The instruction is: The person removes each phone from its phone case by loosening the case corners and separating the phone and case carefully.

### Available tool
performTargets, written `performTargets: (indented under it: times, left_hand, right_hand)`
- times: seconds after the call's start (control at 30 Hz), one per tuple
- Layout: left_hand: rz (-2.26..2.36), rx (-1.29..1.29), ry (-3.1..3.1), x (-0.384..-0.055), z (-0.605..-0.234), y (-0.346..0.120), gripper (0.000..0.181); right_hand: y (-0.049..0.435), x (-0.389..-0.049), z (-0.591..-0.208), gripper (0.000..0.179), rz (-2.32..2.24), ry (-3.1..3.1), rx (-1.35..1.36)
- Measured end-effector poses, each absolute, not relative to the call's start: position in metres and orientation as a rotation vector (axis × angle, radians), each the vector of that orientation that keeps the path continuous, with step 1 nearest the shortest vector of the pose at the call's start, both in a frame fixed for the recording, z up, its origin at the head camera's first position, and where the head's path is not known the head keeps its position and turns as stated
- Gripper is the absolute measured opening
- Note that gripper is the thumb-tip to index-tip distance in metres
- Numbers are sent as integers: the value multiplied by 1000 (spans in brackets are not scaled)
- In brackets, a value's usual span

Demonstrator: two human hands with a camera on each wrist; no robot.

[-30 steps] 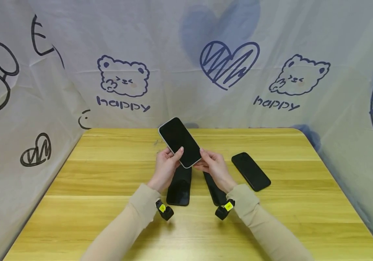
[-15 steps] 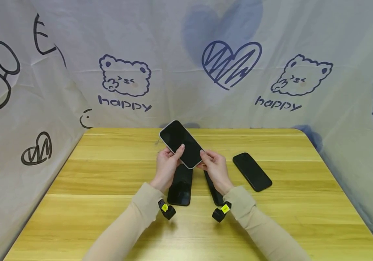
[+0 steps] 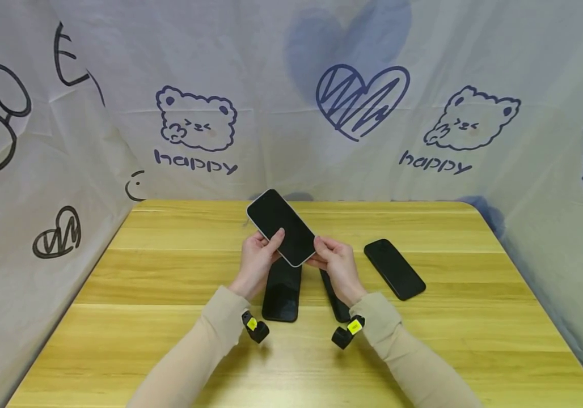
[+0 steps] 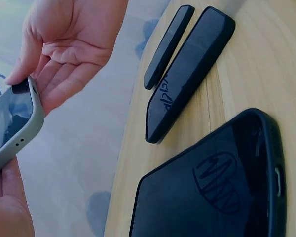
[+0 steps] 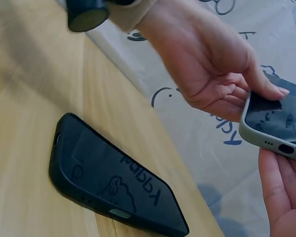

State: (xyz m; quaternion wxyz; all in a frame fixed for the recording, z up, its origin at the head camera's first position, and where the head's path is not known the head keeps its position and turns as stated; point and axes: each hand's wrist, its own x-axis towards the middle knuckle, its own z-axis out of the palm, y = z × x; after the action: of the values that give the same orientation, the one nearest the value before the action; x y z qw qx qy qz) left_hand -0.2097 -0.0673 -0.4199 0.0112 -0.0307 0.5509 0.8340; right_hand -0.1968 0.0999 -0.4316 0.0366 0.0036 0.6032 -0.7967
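Observation:
A smartphone (image 3: 282, 218) with a black screen and a pale case is held tilted above the table in the head view. My left hand (image 3: 257, 262) grips its left side, thumb lying on the screen. My right hand (image 3: 339, 265) pinches the lower right corner, and the fingers behind are partly hidden. The right wrist view shows the pale case's bottom edge (image 5: 266, 137) with its port opening. Below the hands lie a black phone (image 3: 281, 297) and another black phone (image 3: 338, 303), partly covered by my right hand. A third black phone (image 3: 395, 269) lies further right.
The wooden table (image 3: 133, 340) carries the phones. A pale printed cloth (image 3: 271, 85) hangs behind it and along both sides. Each wrist wears a small black camera, one at the left cuff (image 3: 257, 328) and one at the right cuff (image 3: 345, 334).
The held smartphone has sunk slightly, its upper end lower than a second ago. Both hands keep their hold on it, and the phones on the table stay put.

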Motion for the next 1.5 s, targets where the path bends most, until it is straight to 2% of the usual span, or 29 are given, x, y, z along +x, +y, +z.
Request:
performTargets:
  times: [0.17, 0.33, 0.67, 0.97, 1.17, 1.5]
  left_hand:
    - [2601, -78, 1668, -209, -422, -69, 20]
    - [2606, -50, 1618, -209, -422, -70, 14]
    - [2577, -19, 1606, -207, -416, -71, 25]
    - [2571, -2, 1589, -207, -417, -73, 19]
    - [2582, 29, 1554, -207, -418, -74, 13]
    - [2571, 97, 1480, -206, -418, -75, 18]
  right_hand:
    - [105, -196, -431, 39, -2454, 1717, -2]
    - [110, -195, -430, 27, -2479, 1570, -22]
    - [115, -194, -428, 34, -2491, 1282, -64]
    - [119, -196, -432, 41, -2470, 1115, -31]
    - [121, -196, -433, 39, -2449, 1080, -55]
    - [123, -198, -435, 32, -2438, 966, -49]
